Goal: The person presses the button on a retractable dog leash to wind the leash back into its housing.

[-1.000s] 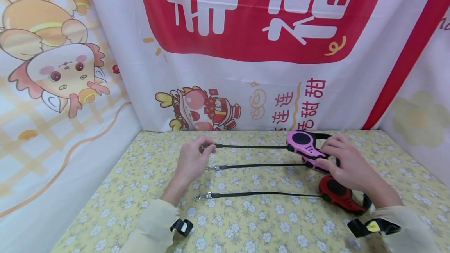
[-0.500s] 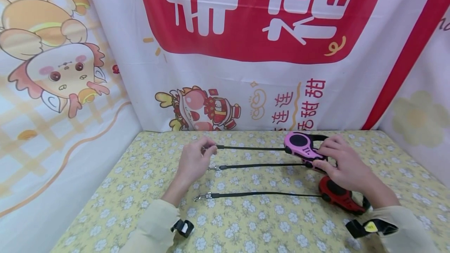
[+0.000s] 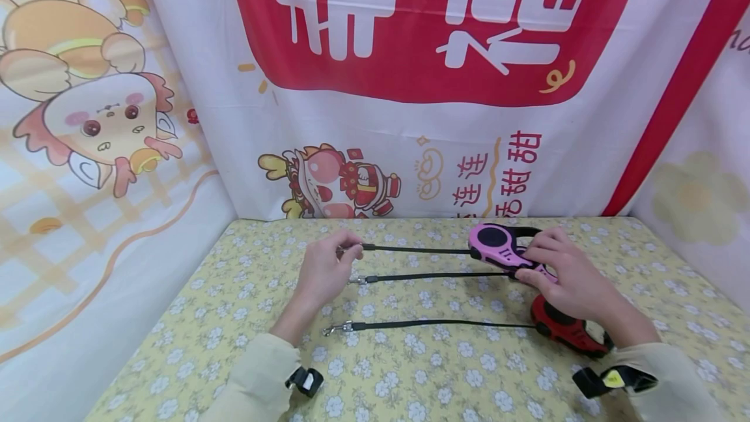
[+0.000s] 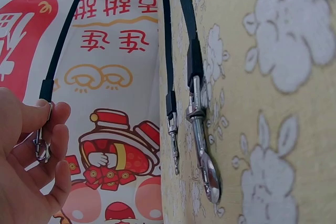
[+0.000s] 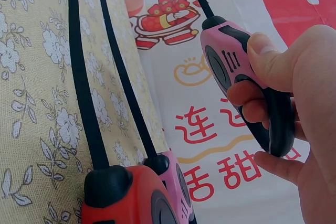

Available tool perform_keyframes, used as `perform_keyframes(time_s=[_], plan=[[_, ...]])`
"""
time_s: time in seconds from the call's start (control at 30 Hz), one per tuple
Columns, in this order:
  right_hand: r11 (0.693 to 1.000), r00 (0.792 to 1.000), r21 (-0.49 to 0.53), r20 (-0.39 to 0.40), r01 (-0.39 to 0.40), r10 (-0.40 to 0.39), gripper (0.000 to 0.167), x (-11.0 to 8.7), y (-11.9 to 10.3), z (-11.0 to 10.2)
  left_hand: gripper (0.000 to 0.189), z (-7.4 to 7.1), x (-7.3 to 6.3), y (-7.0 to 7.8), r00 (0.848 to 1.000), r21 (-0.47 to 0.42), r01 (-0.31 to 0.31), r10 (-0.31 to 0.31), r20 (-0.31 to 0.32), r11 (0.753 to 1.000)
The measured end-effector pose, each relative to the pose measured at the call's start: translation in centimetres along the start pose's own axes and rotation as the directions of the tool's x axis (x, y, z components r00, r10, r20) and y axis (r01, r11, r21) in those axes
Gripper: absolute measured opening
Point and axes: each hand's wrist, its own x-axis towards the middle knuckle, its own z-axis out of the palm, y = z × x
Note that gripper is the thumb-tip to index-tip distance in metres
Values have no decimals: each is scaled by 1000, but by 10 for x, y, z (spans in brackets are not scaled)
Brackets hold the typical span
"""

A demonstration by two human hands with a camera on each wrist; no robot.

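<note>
My right hand (image 3: 568, 275) grips the handle of a pink retractable dog leash (image 5: 226, 51), raised above the table with its thumb on the casing. The leash's black strap runs leftward, fairly straight, to my left hand (image 3: 323, 269). There the thumb and fingers pinch its metal clip (image 4: 43, 142). Just below the raised leash lies a second pink retractable leash (image 5: 172, 177), partly hidden in the head view. Nearer sits a red retractable leash (image 3: 565, 325). Both have their straps stretched left along the table, ending in metal clips, one of them the red leash's clip (image 3: 338, 329).
A yellow floral cloth (image 3: 422, 376) covers the table. Printed white and red fabric (image 3: 433, 103) hangs behind its far edge, and more printed fabric (image 3: 111, 226) hangs at the left. Black bands circle both sleeves.
My right hand has shifted slightly left and toward me with the pink leash. My left hand keeps its pinch on the clip, nearly still. The leashes on the table have stayed put.
</note>
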Motion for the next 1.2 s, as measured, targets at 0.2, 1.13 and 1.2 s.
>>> perform_keyframes(time_s=[0.2, 1.13, 1.2], plan=[[1000, 1000, 0, -1, 8, -8, 22, 0, -2, 1, 8, 1, 0, 0, 1000, 10, -23, 23, 5, 1000], [1000, 1000, 4, -10, 26, -26, 21, 1, -5, 3, 7, 0, -1, 3, 999, 13, -33, 32, 22, 999], [1000, 1000, 3, -9, 27, -27, 21, 1, -5, 3, 7, 0, -2, 3, 999, 15, -33, 33, 23, 999]])
